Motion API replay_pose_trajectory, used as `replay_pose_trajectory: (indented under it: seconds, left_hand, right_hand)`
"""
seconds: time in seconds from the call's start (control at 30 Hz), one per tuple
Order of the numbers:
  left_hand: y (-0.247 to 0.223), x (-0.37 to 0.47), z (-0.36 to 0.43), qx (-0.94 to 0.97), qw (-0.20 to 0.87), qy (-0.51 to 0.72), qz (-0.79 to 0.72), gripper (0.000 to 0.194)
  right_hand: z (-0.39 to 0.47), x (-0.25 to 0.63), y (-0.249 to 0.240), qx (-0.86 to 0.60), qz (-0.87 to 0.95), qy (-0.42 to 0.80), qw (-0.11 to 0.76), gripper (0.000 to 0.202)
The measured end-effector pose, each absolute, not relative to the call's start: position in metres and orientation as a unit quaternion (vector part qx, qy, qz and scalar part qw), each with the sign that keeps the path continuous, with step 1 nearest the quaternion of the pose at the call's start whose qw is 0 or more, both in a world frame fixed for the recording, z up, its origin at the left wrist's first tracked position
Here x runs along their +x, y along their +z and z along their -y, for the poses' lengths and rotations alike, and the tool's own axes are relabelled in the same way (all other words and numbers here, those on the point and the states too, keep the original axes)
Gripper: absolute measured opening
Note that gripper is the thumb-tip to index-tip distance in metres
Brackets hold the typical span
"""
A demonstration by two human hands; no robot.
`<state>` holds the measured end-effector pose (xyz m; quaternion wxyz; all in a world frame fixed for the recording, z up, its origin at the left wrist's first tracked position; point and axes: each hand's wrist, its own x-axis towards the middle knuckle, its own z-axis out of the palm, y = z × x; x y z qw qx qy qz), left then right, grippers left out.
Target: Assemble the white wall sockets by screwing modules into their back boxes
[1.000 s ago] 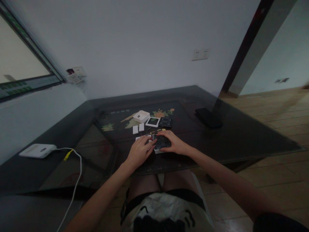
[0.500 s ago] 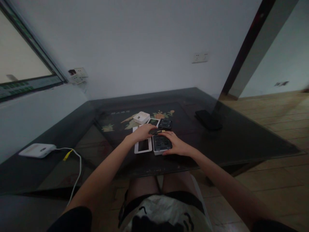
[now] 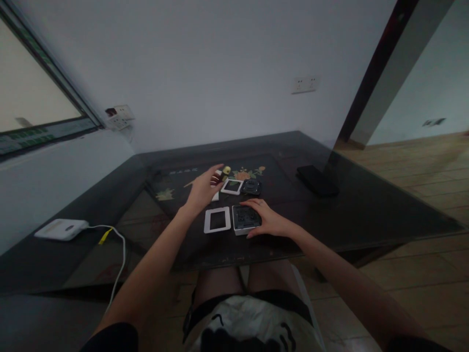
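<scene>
My left hand (image 3: 205, 186) is raised over the table's middle, its fingers closed on a small dark piece with a yellow end (image 3: 226, 171). Behind the fingers, a white box is mostly hidden. My right hand (image 3: 266, 219) grips the right side of a square black-and-white device (image 3: 245, 218) lying on the table. A white square frame (image 3: 207, 222) lies just left of that device. Farther back are another white frame (image 3: 237, 192) and a black square part (image 3: 252, 186), side by side.
The dark glossy table (image 3: 351, 210) bears a black case (image 3: 317, 181) at the right. At the far left lies a white device (image 3: 61, 229) with a white cable and yellow tag (image 3: 105, 236). A wall stands behind.
My left hand has moved away from the near device, back and to the left, carrying the small dark piece. My right hand keeps its hold on the device.
</scene>
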<state>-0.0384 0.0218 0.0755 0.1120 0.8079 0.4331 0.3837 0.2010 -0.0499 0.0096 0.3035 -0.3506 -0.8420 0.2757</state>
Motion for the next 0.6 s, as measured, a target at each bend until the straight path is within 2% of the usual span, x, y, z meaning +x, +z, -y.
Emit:
replay_pose_trajectory:
  seconds: [0.1, 0.3, 0.6]
  left_hand:
    - [0.102, -0.048, -0.004, 0.742, 0.171, 0.501, -0.411, 0.066]
    - [0.098, -0.043, 0.017, 0.682, 0.354, 0.518, -0.376, 0.057]
    - [0.081, -0.037, 0.013, 0.654, 0.366, 0.53, -0.397, 0.051]
  right_hand:
    - [0.05, 0.201, 0.008, -0.35, 0.842, 0.275, 0.305, 0.092]
    - [0.049, 0.2, 0.007, -0.352, 0.847, 0.267, 0.295, 0.093]
    - [0.048, 0.202, 0.007, -0.353, 0.85, 0.26, 0.291, 0.091]
